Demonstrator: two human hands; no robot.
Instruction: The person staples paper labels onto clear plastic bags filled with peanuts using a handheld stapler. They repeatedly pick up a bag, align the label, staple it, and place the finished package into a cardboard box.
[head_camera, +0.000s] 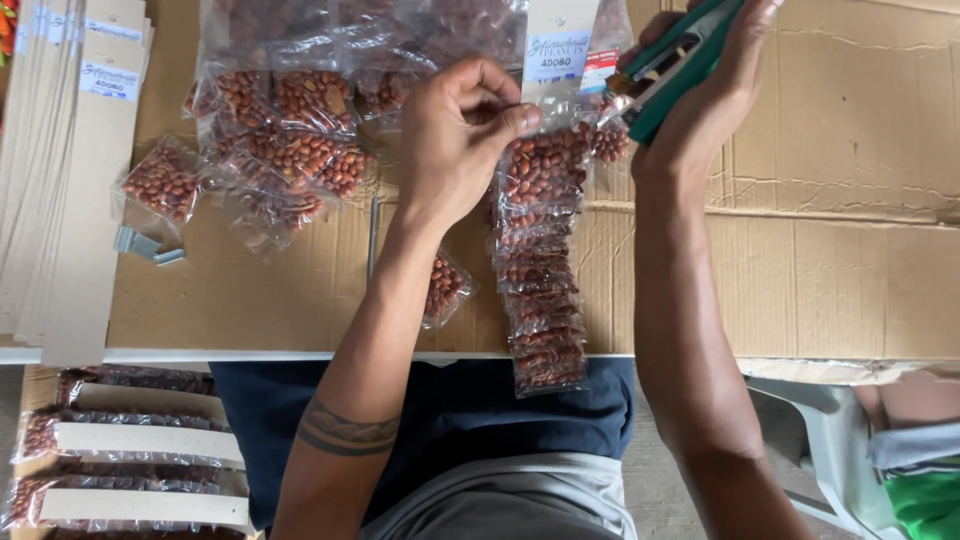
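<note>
Flattened cardboard covers the counter (850, 250). Left hand (455, 140) pinches the peanut-packet strip (540, 260) at its card header; right hand (700, 110), at one o'clock, grips a green stapler (675, 62). Keep the header flat and square.

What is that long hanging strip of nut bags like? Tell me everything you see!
The strip of peanut packets is a chain of small clear plastic bags of reddish-brown nuts, overlapping down a pale cardboard strip. It runs from the cardboard-covered table over the edge. The left hand pinches its top; the right hand holds a green stapler beside it.
</note>
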